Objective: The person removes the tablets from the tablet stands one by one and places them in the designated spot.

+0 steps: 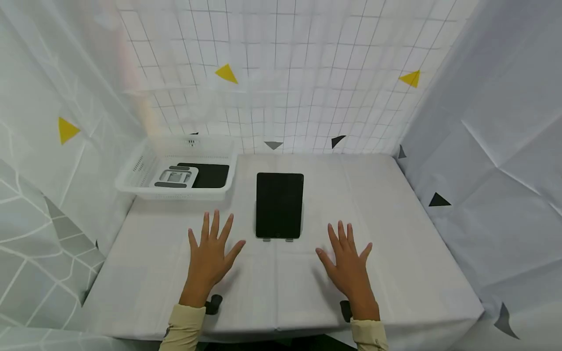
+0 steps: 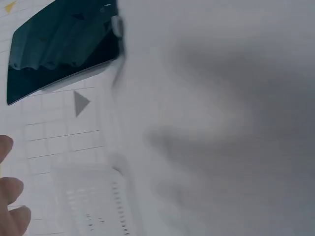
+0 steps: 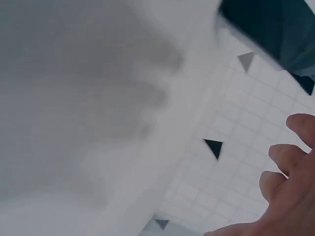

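A black tablet stands propped on a small stand in the middle of the white table; the left wrist view shows the tablet at top left, and the right wrist view shows the tablet at top right. My left hand lies flat on the cloth left of it, fingers spread, holding nothing. My right hand lies flat to its right, fingers spread too. Fingertips edge into the left wrist view, and fingers into the right wrist view.
A white plastic basket sits at the table's back left, holding a dark flat pad and a folded grey stand. White patterned curtains close in the left, back and right sides.
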Available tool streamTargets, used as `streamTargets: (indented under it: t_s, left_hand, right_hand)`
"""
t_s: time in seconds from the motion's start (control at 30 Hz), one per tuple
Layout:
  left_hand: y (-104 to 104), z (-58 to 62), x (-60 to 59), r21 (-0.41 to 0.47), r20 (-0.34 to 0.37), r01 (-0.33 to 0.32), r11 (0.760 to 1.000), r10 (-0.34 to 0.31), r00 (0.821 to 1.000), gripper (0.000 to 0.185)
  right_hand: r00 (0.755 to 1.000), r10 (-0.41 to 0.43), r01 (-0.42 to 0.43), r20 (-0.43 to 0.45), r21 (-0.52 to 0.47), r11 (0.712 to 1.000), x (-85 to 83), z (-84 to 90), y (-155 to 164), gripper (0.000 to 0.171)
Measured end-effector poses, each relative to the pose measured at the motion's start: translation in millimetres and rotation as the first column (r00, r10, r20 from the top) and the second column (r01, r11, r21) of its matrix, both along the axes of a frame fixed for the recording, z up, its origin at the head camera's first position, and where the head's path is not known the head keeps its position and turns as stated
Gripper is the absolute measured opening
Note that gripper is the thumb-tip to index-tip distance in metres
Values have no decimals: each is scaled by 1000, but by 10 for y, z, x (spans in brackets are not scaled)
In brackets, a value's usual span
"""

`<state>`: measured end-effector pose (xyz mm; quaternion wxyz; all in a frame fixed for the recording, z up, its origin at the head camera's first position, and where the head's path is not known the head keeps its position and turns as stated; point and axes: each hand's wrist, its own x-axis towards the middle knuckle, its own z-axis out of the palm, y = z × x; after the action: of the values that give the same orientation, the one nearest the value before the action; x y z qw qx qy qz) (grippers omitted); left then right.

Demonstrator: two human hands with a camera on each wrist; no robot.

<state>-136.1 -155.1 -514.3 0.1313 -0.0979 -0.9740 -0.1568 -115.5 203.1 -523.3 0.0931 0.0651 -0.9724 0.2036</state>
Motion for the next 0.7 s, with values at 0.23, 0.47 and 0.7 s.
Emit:
streamTargets:
  t_s: [0.23,0.47,0.7]
  left_hand:
    - [98,307,-250,315,18,69,946,-78,997,74]
    - [257,398,-607,576,50,150,803,-217,975,72]
    - [354,314,-935,671,54,161,724,-264,963,71]
  right_hand:
    - [992,110,-119,-57,-192,974,-215,328,-137,78]
    - [983,178,-179,-32,-312,933,-566,452,-257,80]
    - [990,138,-143,-41,-379,914,-865,442,-417,72]
